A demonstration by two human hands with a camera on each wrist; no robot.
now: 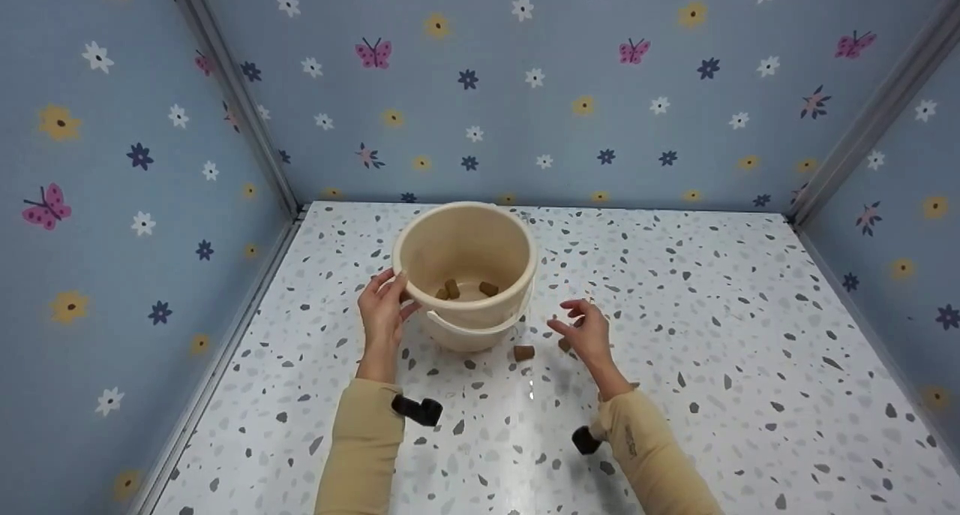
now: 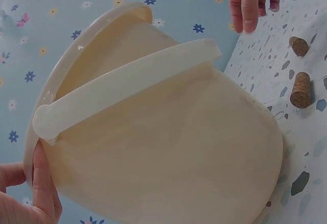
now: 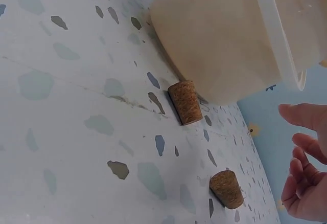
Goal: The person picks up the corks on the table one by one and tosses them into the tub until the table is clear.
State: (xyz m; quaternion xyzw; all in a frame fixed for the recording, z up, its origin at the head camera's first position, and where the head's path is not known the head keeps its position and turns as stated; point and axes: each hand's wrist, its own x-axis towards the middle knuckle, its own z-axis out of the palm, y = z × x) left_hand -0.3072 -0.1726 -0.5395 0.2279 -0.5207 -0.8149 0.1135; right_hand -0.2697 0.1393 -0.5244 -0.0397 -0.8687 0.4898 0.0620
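A cream plastic bucket (image 1: pixel 480 316) stands on the speckled table, its handle hanging down the front. My left hand (image 1: pixel 382 312) grips the bucket's rim at its left side, the thumb and fingers on either side of the wall in the left wrist view. Several corks (image 1: pixel 489 288) lie on the bucket's floor. Outside, one cork (image 3: pixel 185 103) lies on the table close to the bucket's base, and a second cork (image 3: pixel 226 189) lies farther right. Above that second cork is my right hand (image 1: pixel 589 335), its fingers loosely bent, apart and holding nothing.
The white speckled table (image 1: pixel 712 335) is enclosed by blue flowered panels (image 1: pixel 525 87) at the back and both sides. Grey metal posts (image 1: pixel 232 87) stand at the corners. A black wrist mount (image 1: pixel 418 409) sticks out from each sleeve.
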